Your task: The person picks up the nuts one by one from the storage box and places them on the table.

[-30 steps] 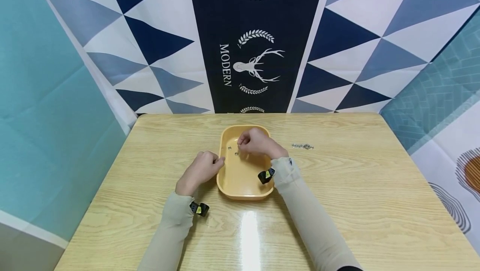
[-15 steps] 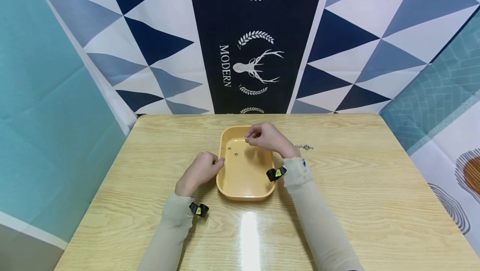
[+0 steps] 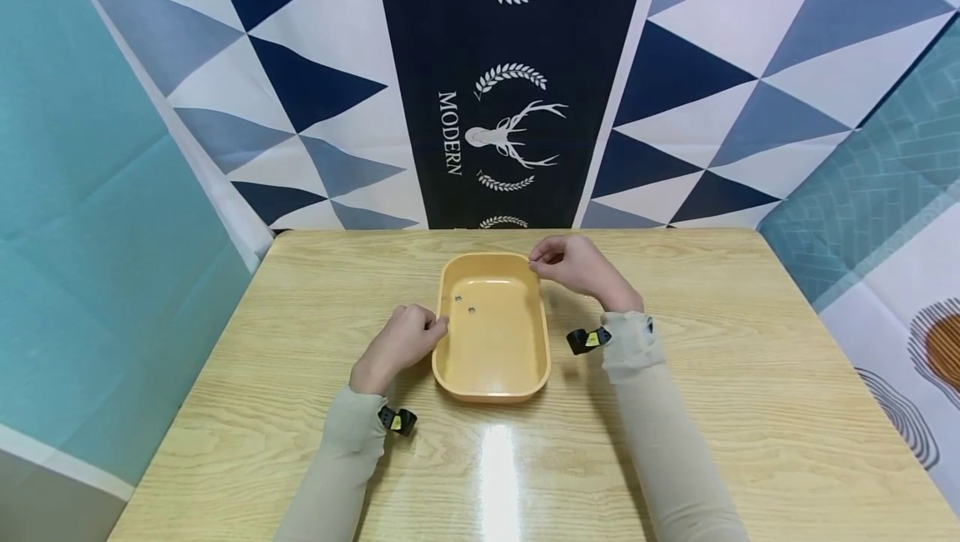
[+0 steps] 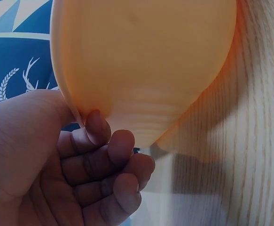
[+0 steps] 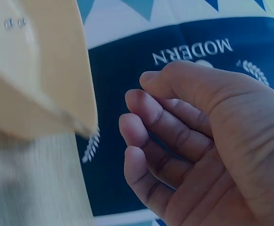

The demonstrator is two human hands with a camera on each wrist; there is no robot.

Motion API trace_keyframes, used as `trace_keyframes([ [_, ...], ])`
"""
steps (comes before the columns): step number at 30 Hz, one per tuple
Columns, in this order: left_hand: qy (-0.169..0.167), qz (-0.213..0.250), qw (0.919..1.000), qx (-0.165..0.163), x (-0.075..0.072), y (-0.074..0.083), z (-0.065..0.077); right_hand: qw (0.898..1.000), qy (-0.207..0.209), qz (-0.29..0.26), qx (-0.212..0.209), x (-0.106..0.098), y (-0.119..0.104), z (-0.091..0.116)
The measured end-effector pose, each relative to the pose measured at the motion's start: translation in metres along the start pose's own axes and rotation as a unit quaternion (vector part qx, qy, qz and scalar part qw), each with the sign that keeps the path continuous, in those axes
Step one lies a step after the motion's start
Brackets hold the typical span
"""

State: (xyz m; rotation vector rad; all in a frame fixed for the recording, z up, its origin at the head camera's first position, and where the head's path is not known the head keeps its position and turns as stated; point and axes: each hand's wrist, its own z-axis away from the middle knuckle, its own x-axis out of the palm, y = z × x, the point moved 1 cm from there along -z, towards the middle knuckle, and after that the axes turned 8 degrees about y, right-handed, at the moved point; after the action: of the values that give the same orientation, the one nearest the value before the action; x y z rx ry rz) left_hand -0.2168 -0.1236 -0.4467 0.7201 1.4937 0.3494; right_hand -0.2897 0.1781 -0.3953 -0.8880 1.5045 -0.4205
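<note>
Yellow-orange rectangular tray with rounded corners (image 3: 495, 358) sits on the pale wood-grain worktop (image 3: 240, 434), between the hands. Left hand (image 3: 402, 337) pinches its left rim, thumb over the edge, fingers curled against the outer wall. Right hand (image 3: 576, 265) beside the far right corner, apart from the tray; fingers curled, thumb tip close to forefinger, cannot tell if anything is pinched. Two small, silvery metal pieces (image 3: 472, 310) lie inside, towards the left wall, just apart.

The tray (image 3: 495, 358) looks like smooth plastic, the small pieces (image 3: 458, 298) shiny metal, the table (image 3: 750, 375) glossy grained wood.
</note>
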Motion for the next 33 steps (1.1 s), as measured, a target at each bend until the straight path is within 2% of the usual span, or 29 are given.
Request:
trace_keyframes([
  [9,0.001,-0.003,1.0000,0.000,0.001,-0.002,-0.001,0.999,0.017,0.024,0.034,-0.030,0.023,0.012],
  [18,0.005,0.001,1.0000,0.003,0.001,-0.003,-0.001,0.997,0.026,0.063,0.043,-0.052,0.049,0.023],
  [33,0.004,-0.001,1.0000,0.002,0.001,-0.002,-0.001,0.992,0.021,0.097,0.072,-0.066,0.093,0.044],
])
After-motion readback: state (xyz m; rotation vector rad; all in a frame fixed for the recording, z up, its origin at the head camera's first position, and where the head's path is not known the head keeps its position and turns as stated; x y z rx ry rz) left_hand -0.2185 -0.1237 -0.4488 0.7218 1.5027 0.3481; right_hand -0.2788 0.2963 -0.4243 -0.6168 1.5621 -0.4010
